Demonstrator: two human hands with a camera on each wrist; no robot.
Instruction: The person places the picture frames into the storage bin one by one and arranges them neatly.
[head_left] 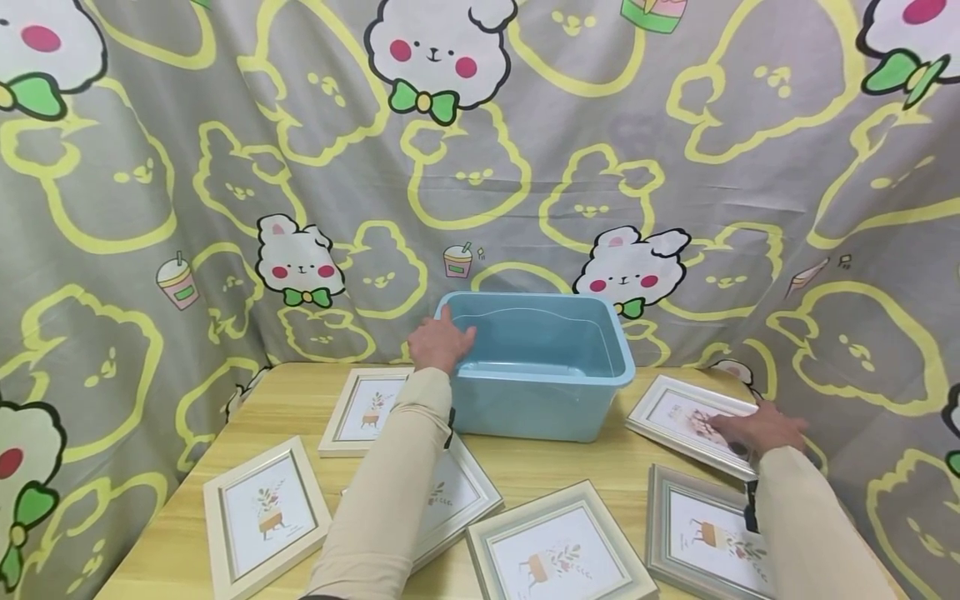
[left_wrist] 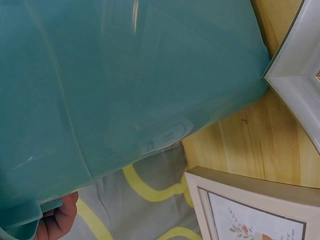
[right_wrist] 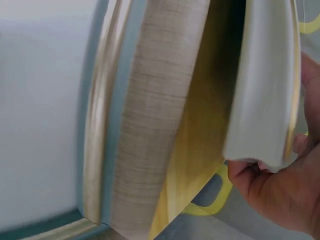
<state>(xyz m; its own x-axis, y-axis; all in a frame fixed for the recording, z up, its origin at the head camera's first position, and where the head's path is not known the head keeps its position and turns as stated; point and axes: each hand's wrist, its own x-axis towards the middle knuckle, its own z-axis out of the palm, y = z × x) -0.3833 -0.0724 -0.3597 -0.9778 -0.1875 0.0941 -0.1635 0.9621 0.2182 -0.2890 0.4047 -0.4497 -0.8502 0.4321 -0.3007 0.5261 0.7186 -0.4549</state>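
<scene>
A light blue plastic bin (head_left: 528, 412) stands at the back of the table. My left hand (head_left: 441, 343) grips its left rim, and in the left wrist view the fingers (left_wrist: 62, 217) curl under the lip. At the table's right side lies a silver-white picture frame (head_left: 671, 417) with a pink flower print. My right hand (head_left: 768, 427) holds this frame by its right end. In the right wrist view, the thumb is on its face and the fingers (right_wrist: 245, 175) are bent beneath the edge. A grey-green picture frame (head_left: 708, 533) lies just in front, partly behind my right sleeve.
Two cream picture frames (head_left: 266, 508) lie at the left, one in front of the other. A white frame (head_left: 461, 492) is partly under my left forearm. Another cream-and-green frame (head_left: 558, 562) lies front centre. A patterned grey curtain (head_left: 480, 192) hangs behind the table.
</scene>
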